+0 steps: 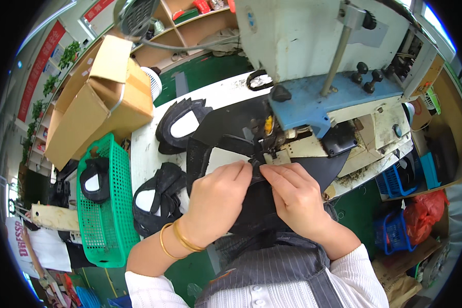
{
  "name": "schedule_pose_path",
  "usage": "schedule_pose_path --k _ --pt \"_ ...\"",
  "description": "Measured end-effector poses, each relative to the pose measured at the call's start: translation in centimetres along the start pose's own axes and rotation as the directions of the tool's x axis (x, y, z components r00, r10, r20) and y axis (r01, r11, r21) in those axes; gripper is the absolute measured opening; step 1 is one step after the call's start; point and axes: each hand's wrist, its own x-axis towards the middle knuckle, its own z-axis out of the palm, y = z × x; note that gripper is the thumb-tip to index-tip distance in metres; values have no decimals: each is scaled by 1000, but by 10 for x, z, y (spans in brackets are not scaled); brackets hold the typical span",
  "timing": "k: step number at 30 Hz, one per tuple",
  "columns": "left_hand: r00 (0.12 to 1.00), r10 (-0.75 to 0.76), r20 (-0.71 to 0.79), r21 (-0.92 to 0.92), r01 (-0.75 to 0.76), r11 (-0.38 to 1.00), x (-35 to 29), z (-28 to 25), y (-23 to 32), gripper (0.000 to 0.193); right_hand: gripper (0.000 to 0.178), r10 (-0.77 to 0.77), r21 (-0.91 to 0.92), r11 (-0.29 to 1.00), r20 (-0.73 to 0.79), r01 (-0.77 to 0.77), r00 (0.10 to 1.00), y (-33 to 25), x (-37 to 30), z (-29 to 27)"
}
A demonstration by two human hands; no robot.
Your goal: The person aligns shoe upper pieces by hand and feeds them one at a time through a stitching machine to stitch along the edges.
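Observation:
My left hand (218, 192), with two gold bangles at its wrist, pinches the edge of a black shoe upper. My right hand (295, 190) has its fingertips together on the same piece, close beside the left ones. This black shoe upper (197, 156) shows a white panel inside and lies on the machine's dark bed, just in front of the machine's working point (269, 151). Both hands' fingertips partly cover the spot they grip. Left of them sit a stack of similar black uppers (164, 128) and another loose group (172, 179), also with white inside.
The blue and white machine (303, 102) fills the far right of the white table (146, 120). A green plastic basket (123, 200) with a black upper stands at left, before an open cardboard box (123, 102). Blue baskets (395, 231) and a red bag (426, 215) are at lower right.

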Motion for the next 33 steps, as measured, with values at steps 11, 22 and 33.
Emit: schedule_pose_path --k 11,22,33 --pt "889 268 -371 416 -99 904 -136 -13 -4 14 50 148 653 667 354 -358 923 -55 -4 47" --pt "926 26 -377 430 150 890 -208 -8 -105 20 43 62 717 413 593 -562 803 -78 -11 151" --pt "907 -347 -239 -150 318 936 -171 89 -45 35 36 177 -164 977 283 -134 943 70 -102 100"
